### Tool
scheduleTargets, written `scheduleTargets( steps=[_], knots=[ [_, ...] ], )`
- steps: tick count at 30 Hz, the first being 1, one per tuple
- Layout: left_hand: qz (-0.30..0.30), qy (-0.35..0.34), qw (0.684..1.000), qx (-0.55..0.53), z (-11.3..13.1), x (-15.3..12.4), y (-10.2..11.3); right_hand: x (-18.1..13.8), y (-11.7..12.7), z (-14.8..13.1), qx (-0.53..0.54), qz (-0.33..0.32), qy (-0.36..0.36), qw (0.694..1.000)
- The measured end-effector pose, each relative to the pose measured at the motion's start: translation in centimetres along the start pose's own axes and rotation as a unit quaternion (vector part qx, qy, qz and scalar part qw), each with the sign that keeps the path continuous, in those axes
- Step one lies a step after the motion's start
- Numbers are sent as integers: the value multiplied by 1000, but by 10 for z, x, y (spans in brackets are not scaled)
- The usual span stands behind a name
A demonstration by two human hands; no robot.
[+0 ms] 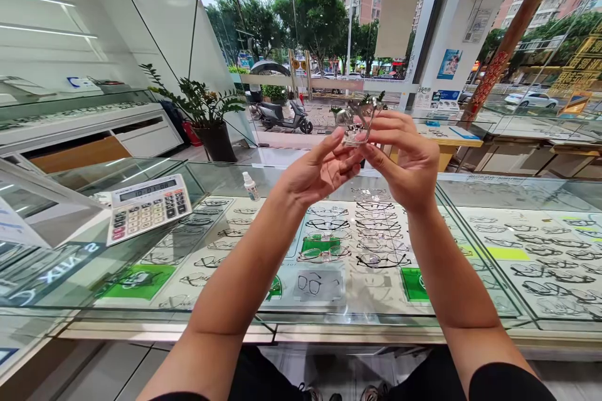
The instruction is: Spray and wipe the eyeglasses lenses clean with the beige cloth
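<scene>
Both my hands are raised above the glass display counter (pixel 282 188), close together. Between them is a pair of glasses (pixel 357 122) with a clear, shiny frame, seen against the window. My left hand (pixel 315 169) pinches it from the left and below, thumb uppermost. On the other side, my right hand (pixel 404 153) grips it with thumb and fingers. The fingers and the glare partly hide its shape. Rows of eyeglasses (pixel 376 225) lie under the glass below my forearms.
A small white spray bottle (pixel 251 187) stands on the glass left of my hands. Farther left a large calculator (pixel 148 205) rests tilted on the counter. Behind are a potted plant (pixel 211 119) and a window onto the street with a parked scooter (pixel 285 116).
</scene>
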State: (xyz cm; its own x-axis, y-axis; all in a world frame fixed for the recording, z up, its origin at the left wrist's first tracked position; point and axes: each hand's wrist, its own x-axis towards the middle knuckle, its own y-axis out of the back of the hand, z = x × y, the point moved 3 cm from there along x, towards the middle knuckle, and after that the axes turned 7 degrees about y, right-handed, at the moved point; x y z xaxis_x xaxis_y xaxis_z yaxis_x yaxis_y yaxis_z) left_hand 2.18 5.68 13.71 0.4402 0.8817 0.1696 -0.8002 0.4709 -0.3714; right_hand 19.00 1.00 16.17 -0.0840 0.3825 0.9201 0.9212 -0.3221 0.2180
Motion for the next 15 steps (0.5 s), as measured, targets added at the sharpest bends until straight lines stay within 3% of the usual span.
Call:
scheduleTargets(
  steps=[4, 6, 8, 11, 15],
  knots=[
    [-61, 63, 996, -1, -11, 2, 3, -2, -3, -4, 12, -3, -8, 1000],
    [-48, 54, 997, 10, -20, -5, 12, -2, -7, -4, 18, -11, -2, 1000],
    [39, 0, 999, 26, -31, -22, 29, -1, -11, -1, 19, -30, 5, 999],
    [227, -120, 965, 53, -56, -77, 57, -3, -25, 16, 3, -103, 30, 994],
    [310, -129, 940, 58, -104, -179, 65, -20, -67, 61, -133, -295, 29, 946]
  ],
)
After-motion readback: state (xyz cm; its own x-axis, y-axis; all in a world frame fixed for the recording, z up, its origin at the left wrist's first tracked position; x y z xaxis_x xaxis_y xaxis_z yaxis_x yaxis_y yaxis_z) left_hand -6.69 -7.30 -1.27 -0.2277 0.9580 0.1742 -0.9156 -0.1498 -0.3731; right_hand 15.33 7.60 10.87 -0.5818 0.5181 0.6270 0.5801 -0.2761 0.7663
